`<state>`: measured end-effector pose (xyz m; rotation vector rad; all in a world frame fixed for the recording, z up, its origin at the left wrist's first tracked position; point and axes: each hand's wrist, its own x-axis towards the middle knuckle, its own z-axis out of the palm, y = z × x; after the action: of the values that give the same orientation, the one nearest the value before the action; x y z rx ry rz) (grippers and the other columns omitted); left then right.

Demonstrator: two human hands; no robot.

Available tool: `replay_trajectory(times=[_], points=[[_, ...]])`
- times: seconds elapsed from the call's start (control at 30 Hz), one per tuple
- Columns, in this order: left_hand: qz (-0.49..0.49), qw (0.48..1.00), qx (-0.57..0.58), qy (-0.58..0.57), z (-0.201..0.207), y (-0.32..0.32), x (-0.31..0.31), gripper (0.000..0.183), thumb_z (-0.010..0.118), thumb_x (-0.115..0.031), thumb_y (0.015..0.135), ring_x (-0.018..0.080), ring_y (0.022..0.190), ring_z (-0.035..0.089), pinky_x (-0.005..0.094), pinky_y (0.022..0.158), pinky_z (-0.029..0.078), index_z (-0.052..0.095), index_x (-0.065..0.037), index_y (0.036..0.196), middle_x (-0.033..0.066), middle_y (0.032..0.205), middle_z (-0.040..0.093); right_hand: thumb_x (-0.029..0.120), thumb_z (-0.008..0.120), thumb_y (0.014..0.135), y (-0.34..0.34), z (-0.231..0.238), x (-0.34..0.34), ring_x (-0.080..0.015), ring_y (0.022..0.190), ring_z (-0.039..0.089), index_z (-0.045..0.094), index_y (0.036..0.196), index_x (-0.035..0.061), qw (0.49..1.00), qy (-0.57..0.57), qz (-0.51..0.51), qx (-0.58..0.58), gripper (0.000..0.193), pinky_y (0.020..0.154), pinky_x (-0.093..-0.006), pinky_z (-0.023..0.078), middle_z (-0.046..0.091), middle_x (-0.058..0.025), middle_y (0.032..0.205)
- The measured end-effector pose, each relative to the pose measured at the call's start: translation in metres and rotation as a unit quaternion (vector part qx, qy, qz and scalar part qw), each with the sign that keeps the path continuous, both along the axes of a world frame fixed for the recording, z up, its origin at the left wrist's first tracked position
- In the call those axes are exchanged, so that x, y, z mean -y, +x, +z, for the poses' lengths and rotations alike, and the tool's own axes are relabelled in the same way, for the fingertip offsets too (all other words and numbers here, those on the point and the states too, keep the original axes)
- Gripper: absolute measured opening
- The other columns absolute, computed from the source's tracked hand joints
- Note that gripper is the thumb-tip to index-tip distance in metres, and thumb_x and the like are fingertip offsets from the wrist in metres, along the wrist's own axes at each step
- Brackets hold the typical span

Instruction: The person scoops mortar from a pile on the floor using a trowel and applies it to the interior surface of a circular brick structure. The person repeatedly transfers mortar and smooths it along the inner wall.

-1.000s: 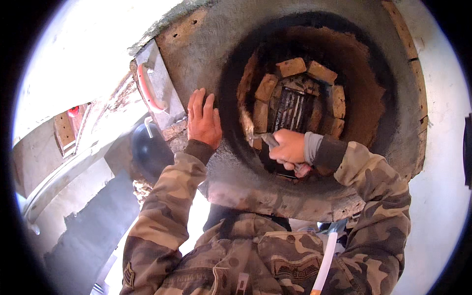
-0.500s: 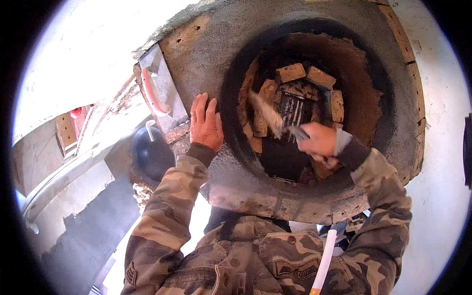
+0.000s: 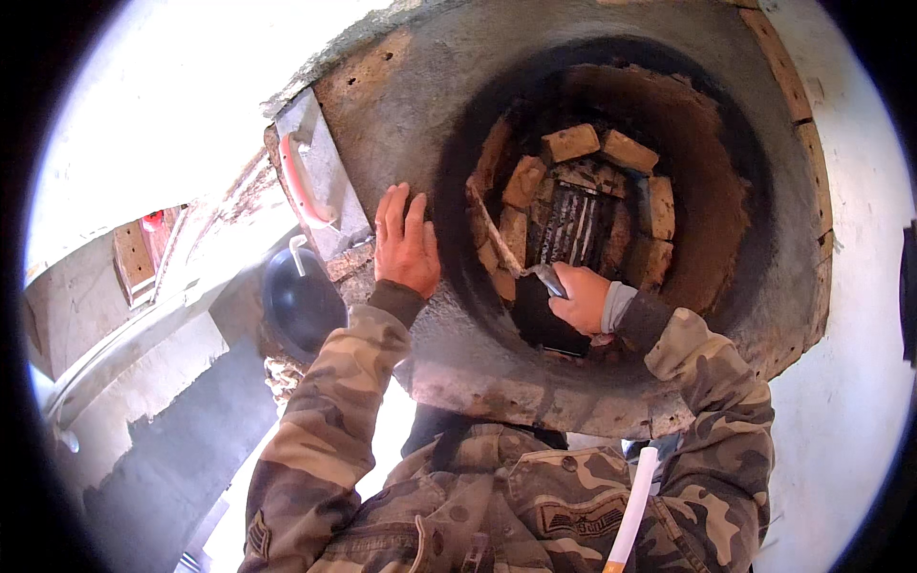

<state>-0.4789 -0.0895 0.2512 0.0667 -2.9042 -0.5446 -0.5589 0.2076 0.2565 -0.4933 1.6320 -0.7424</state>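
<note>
My right hand point(image 3: 581, 298) is closed round the handle of a trowel point(image 3: 497, 232) inside a round stove pit. Its mud-coated blade shows edge-on and reaches along the pit's left wall. Firebricks point(image 3: 571, 142) stand in a ring on the pit floor around a metal grate point(image 3: 570, 222). My left hand point(image 3: 407, 244) lies flat with fingers spread on the grey plastered stove top point(image 3: 435, 100), left of the opening. Beside that hand is a steel plastering float point(image 3: 330, 181) with a pink-red handle. My right fingertips are partly hidden.
A dark round bowl point(image 3: 304, 315) with a small white hook-shaped piece at its edge sits left of my left forearm. Bricks point(image 3: 785, 72) edge the stove top at the right. A cigarette point(image 3: 634, 506) juts into the picture at the bottom.
My right hand has moved left and down, toward me, with the trowel. The blade has turned edge-on and swung against the left wall. My left hand stays on the stove top.
</note>
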Motion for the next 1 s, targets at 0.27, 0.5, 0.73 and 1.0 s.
replay_trajectory(times=[0.27, 0.5, 0.73, 1.0], points=[[0.002, 1.0, -0.002, -0.007, 0.0, 0.0, 0.001, 0.041, 0.057, -0.004, 0.094, 0.0459, 0.139, 0.038, 0.0532, 0.115, 0.035, 0.052, 0.003, 0.133, 0.025, 0.147, 0.041, 0.025, 0.064, 0.089, -0.016, -0.006, -0.056, -0.0369, 0.079, 0.065, 0.053, 0.111, -0.004, 0.994, -0.05, 0.073, -0.069, 0.037, 0.075, -0.047, 0.053, 0.064, -0.025, 0.085], [0.001, 1.0, 0.0, -0.006, 0.002, 0.0, 0.002, 0.042, 0.059, -0.003, 0.091, 0.0458, 0.138, 0.039, 0.0531, 0.114, 0.036, 0.053, 0.003, 0.133, 0.0245, 0.147, 0.042, 0.026, 0.058, 0.099, -0.029, -0.023, -0.004, -0.0148, 0.039, 0.049, 0.05, 0.077, 0.0093, 0.908, 0.073, -0.177, 0.372, 0.028, 0.032, -0.0334, 0.041, 0.048, -0.0032, 0.052], [0.004, 1.0, -0.001, 0.006, -0.001, -0.001, 0.004, 0.045, 0.061, -0.002, 0.088, 0.0461, 0.137, 0.04, 0.0533, 0.114, 0.037, 0.053, 0.002, 0.132, 0.0239, 0.147, 0.042, 0.022, 0.052, 0.102, -0.009, -0.088, 0.063, -0.0167, 0.037, 0.044, 0.05, 0.073, 0.0066, 0.844, 0.11, -0.333, 0.405, 0.034, 0.03, -0.036, 0.034, 0.048, -0.005, 0.054], [0.003, 0.999, 0.002, 0.039, -0.001, -0.002, 0.0, 0.043, 0.057, -0.001, 0.092, 0.045, 0.14, 0.037, 0.0534, 0.116, 0.033, 0.051, 0.001, 0.135, 0.0235, 0.148, 0.041, 0.02, 0.057, 0.094, -0.04, -0.113, 0.094, -0.0226, 0.037, 0.05, 0.048, 0.067, 0.0065, 0.917, 0.121, -0.141, 0.353, 0.032, 0.025, -0.0374, 0.03, 0.052, -0.0099, 0.054]])
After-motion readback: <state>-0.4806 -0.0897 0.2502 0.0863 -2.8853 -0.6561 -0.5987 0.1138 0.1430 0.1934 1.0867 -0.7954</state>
